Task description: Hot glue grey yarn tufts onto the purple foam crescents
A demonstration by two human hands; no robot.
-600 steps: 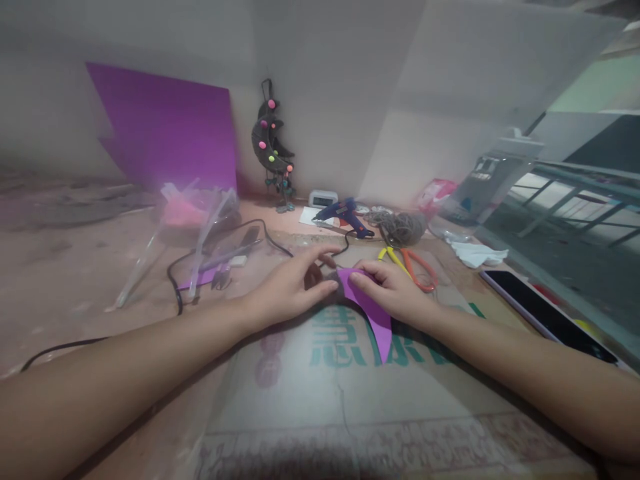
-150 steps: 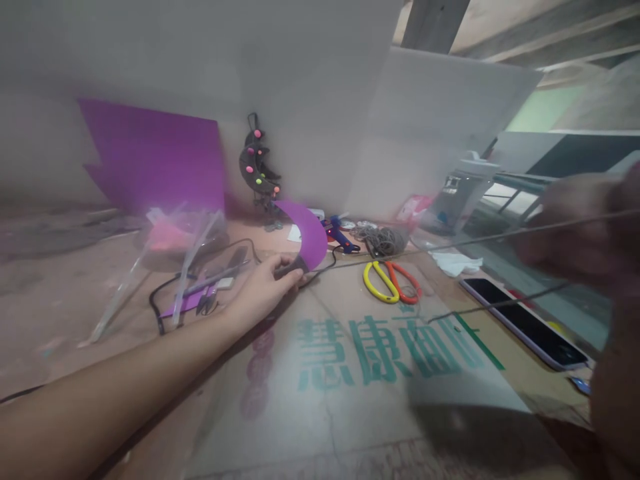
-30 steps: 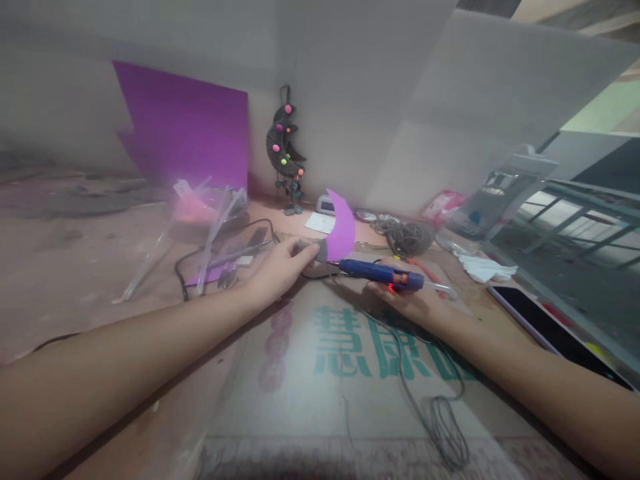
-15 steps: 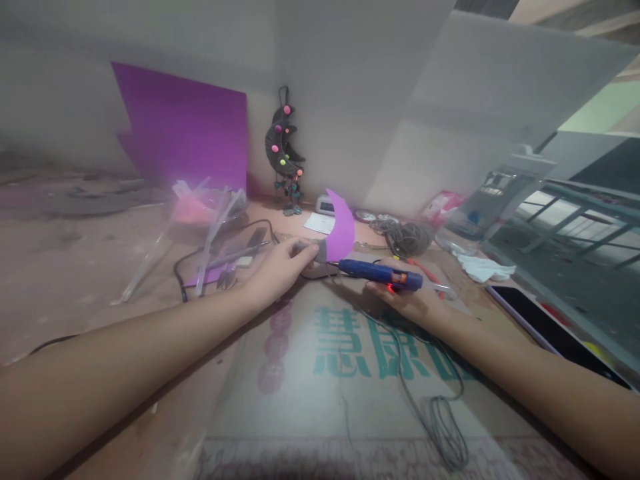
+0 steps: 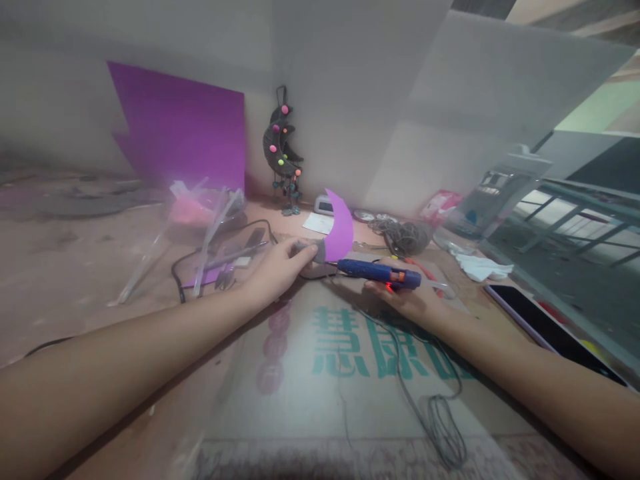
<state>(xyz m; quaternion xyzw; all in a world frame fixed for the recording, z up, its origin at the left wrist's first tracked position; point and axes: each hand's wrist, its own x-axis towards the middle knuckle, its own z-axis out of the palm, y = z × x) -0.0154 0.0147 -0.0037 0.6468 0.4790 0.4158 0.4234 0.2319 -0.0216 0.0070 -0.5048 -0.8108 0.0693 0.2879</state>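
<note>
My left hand (image 5: 294, 259) pinches the lower end of a purple crescent (image 5: 342, 230), where grey yarn is wrapped around it. The crescent's bare purple part curves upward, its tip pointing up and left. In my right hand (image 5: 405, 293) is a blue glue gun (image 5: 375, 271), its small red light lit and a clear glue stick (image 5: 440, 287) sticking out at the back. The glue gun's nozzle points left, right at the yarn-wrapped end; whether it touches is too small to tell. A length of grey yarn (image 5: 447, 433) trails in loops over the printed board below my hands.
Against the wall stand a purple sheet (image 5: 187, 127) and a dark crescent hanging (image 5: 280, 143) with coloured pompoms. Left lie glue sticks (image 5: 213, 243) and a plastic bag (image 5: 193, 207). Right are a yarn bundle (image 5: 407, 235), a clear jug (image 5: 493, 193), tissue (image 5: 483, 267) and a phone (image 5: 550, 327).
The whole view has shifted very slightly. Both hands keep the same hold, with the nozzle still by the wrapped end of the crescent.
</note>
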